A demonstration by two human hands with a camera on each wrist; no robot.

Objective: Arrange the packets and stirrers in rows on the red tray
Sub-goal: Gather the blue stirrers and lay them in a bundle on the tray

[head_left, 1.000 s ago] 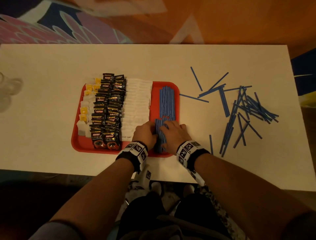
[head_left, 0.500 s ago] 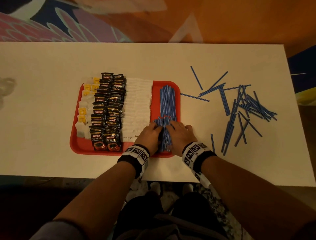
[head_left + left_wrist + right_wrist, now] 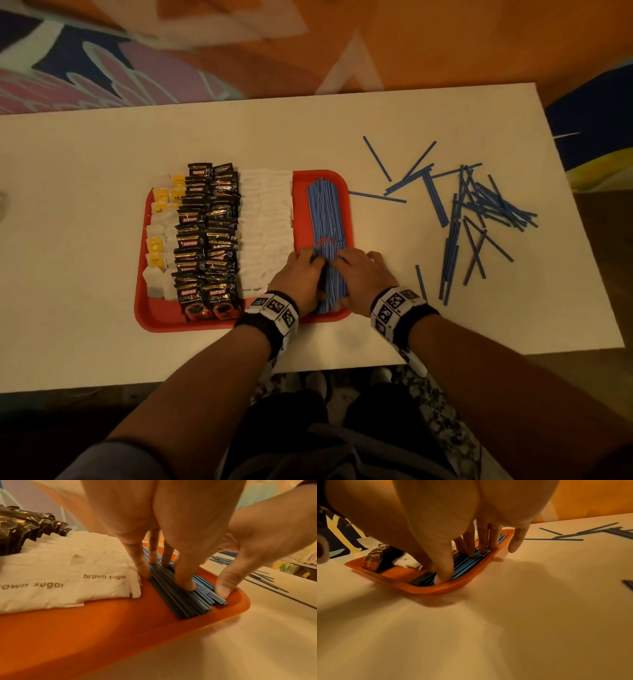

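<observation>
So the blue stirrers (image 3: 329, 240) are sitting in a long strip down the right side of the red tray (image 3: 161, 315), running front to back, thin flat sticks packed side by side and a bit layered. Looks to me like the near batch is being squared up: the left hand (image 3: 301, 279) has its fingers (image 3: 142, 566) straight and planted on the strip's left edge and top, right against the brown sugar packets (image 3: 85, 578), and the right hand (image 3: 359, 279) is pressing down from the other side with its thumb at the near ends by the tray lip. Neither grip is closed on anything, both are just spread flat, pushing to keep the sticks parallel and stop them fanning out, I'd guess.

Left of that are white sugar packets (image 3: 265, 226), then two columns of black coffee sachets (image 3: 205, 240), then tea bags (image 3: 159, 233) with yellow tags, all overlapped like shingles.

Plenty of loose stirrers (image 3: 479, 212) are scattered on the table (image 3: 85, 154) off to the right, so this isn't done.
</observation>
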